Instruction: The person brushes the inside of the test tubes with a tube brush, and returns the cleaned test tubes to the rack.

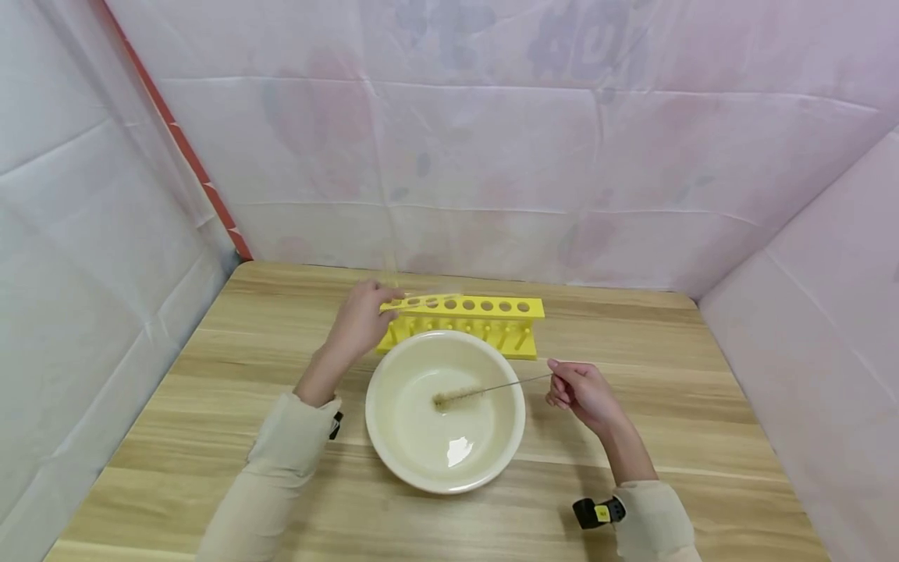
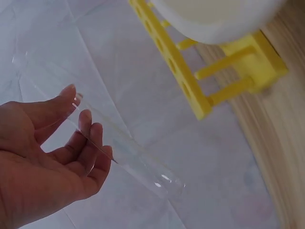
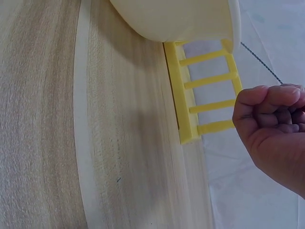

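We hold test tube [image 2: 138, 156] in left grip [image 1: 358, 316] beyond the basin [image 1: 375, 445], brush [image 1: 460, 396] in right grip [image 1: 586, 394] reaching over it: pickup done, brushing and racking seemingly remain.

Wood-grain table [image 1: 688, 375], pale patterned sheeting [image 1: 485, 148] behind and beside it, red strip [image 1: 190, 153] down the left corner.

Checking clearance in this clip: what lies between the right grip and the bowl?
In the head view, only the thin brush handle spans that stretch, running from the right grip over the bowl, with wooden tabletop below.
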The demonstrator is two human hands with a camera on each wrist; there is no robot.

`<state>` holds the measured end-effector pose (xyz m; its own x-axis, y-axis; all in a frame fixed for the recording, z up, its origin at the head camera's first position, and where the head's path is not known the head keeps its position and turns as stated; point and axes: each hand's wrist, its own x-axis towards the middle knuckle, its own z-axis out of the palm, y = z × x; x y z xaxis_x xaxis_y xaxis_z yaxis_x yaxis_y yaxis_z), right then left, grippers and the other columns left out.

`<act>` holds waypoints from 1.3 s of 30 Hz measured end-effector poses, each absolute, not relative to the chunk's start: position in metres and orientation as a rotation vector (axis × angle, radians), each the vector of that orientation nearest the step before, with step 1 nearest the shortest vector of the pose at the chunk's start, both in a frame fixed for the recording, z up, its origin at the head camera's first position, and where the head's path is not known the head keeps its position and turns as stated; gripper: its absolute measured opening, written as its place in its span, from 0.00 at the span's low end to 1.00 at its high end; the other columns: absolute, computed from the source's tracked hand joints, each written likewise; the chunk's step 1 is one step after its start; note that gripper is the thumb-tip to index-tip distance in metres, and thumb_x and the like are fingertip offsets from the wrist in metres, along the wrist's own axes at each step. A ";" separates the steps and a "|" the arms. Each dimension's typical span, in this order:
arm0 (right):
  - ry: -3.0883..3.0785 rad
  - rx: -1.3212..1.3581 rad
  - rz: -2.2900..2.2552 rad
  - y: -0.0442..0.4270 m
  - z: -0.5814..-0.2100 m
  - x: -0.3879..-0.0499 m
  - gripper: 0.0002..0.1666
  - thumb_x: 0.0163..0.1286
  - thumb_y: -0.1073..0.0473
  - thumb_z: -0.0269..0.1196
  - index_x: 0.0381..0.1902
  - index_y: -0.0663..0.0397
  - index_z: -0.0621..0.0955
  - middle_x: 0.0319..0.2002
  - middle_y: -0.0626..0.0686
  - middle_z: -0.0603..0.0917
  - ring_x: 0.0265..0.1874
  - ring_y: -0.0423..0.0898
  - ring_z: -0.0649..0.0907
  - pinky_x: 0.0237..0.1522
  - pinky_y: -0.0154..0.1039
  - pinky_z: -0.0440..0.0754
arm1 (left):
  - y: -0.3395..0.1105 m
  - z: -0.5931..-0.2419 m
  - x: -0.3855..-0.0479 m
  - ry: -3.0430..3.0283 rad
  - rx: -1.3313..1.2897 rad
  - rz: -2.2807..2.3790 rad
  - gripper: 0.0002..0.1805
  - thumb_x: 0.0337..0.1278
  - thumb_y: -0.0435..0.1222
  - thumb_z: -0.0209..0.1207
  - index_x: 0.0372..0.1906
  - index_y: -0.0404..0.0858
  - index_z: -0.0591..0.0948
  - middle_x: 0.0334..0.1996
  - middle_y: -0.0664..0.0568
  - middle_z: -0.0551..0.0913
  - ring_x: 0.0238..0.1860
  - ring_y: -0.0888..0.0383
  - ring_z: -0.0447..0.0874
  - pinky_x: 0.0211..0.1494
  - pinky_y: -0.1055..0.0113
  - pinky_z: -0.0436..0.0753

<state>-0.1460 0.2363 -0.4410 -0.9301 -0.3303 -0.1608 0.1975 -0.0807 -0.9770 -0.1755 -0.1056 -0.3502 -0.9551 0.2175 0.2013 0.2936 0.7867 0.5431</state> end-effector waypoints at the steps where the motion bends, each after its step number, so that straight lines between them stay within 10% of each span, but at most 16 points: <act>1: 1.859 -0.135 -2.067 0.236 -0.441 -0.146 0.25 0.72 0.60 0.48 0.13 0.61 0.63 0.11 0.49 0.63 0.12 0.44 0.62 0.24 0.37 0.69 | -0.108 -0.352 -0.173 -2.868 -0.417 -0.848 0.15 0.51 0.27 0.61 0.47 0.33 0.81 0.42 0.39 0.77 0.44 0.45 0.72 0.45 0.54 0.73; 39: 1.906 -0.089 -2.167 0.252 -0.435 -0.145 0.21 0.72 0.60 0.49 0.17 0.59 0.71 0.15 0.49 0.71 0.16 0.44 0.72 0.27 0.36 0.76 | -0.154 -0.375 -0.148 -3.019 -0.531 -0.796 0.10 0.49 0.28 0.63 0.40 0.34 0.79 0.33 0.46 0.75 0.36 0.49 0.74 0.37 0.57 0.74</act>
<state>-0.1455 0.2518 -0.4353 -0.9660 -0.2288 -0.1205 0.1488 -0.1103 -0.9827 -0.1478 -0.1544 -0.3753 -0.9435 0.3258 0.0603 0.3132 0.8175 0.4834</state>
